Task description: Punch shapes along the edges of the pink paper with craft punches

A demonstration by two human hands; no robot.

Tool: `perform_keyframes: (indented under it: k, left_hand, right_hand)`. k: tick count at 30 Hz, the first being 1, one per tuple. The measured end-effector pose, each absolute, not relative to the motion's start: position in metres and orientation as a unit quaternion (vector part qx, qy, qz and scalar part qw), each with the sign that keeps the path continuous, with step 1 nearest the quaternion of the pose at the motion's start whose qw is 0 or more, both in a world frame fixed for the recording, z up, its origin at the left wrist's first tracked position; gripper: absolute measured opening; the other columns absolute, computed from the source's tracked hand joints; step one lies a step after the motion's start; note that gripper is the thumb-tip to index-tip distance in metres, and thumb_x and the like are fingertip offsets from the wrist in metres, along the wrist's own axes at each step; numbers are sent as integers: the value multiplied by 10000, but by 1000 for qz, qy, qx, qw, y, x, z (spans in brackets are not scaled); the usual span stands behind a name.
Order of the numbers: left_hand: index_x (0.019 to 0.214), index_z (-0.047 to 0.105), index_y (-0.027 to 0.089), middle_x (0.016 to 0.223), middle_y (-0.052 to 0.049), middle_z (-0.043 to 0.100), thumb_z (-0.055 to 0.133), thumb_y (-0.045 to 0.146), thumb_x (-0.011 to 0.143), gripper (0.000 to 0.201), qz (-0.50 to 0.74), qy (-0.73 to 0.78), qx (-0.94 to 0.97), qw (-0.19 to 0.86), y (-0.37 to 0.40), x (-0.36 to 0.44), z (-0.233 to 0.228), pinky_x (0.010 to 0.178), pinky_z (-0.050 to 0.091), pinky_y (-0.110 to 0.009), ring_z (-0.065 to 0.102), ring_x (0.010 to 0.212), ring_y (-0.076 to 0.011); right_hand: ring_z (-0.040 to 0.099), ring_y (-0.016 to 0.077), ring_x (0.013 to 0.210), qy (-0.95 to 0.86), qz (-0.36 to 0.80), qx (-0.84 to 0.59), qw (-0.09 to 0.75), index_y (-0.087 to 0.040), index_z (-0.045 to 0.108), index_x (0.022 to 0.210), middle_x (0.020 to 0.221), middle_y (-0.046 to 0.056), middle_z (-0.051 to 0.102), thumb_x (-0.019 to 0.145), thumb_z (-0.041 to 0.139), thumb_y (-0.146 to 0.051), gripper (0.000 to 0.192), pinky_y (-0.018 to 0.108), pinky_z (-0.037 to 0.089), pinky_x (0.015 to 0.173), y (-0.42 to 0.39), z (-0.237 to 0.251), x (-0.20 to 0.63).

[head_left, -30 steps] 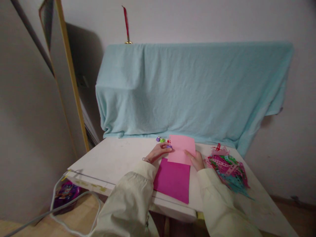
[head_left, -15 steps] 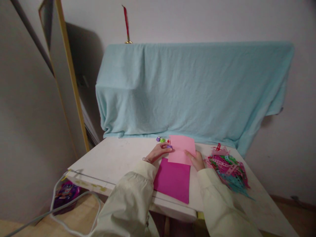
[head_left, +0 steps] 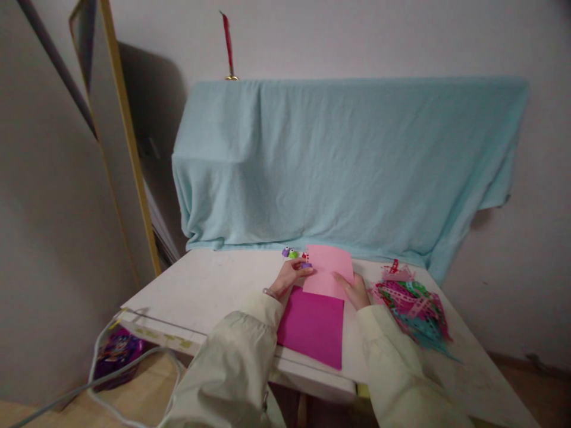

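Observation:
My left hand (head_left: 289, 276) is closed on a small purple hole punch (head_left: 306, 266), set at the left edge of a light pink sheet of paper (head_left: 329, 261). A short row of punched holes shows along that edge above the punch. My right hand (head_left: 353, 290) grips the sheet near its lower right corner, thumb on top and fingers underneath. Below the raised sheet lies a magenta sheet (head_left: 312, 327) on the white table (head_left: 223, 282). Just behind my left hand stand a purple punch (head_left: 286, 252) and a green punch (head_left: 293, 253), with a red one (head_left: 304, 255) partly hidden.
A tangled heap of punched paper strips (head_left: 414, 303) in pink, red, green and blue lies on the right of the table. A light blue cloth (head_left: 348, 160) drapes over something behind. A grey cable (head_left: 134, 356) loops beside a purple bag (head_left: 118, 351) at lower left.
My left hand has shifted very slightly right and down with the purple punch along the sheet's left edge. My right hand and the sheet stay nearly still.

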State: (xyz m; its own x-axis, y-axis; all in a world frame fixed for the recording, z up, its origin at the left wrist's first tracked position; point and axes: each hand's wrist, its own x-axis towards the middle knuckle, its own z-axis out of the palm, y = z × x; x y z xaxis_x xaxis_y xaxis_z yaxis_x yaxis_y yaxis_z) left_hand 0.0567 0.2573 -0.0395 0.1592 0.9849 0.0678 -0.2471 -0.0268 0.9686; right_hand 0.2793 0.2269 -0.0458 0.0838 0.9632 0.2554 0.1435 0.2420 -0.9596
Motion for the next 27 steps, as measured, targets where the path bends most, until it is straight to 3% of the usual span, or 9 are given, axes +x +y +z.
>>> perform_keyframes:
  k: [13, 27]
  left_hand:
    - [941, 677, 113, 909, -101, 720, 875, 297, 518, 502, 536, 371, 472, 593, 257, 59, -47, 844, 502, -355, 685, 836, -211]
    - [974, 686, 128, 909, -80, 718, 863, 382, 529, 542, 501, 380, 506, 591, 252, 58, -35, 744, 483, -267, 662, 783, -165]
  right_hand:
    - [662, 292, 962, -572, 376, -485, 544, -120, 689, 1023, 1006, 120, 718, 714, 702, -438, 443, 382, 530, 822, 228, -49, 279]
    - [664, 283, 942, -576, 332, -493, 562, -129, 686, 1037, 1021, 120, 715, 736, 675, -476, 458, 390, 530, 813, 232, -54, 282]
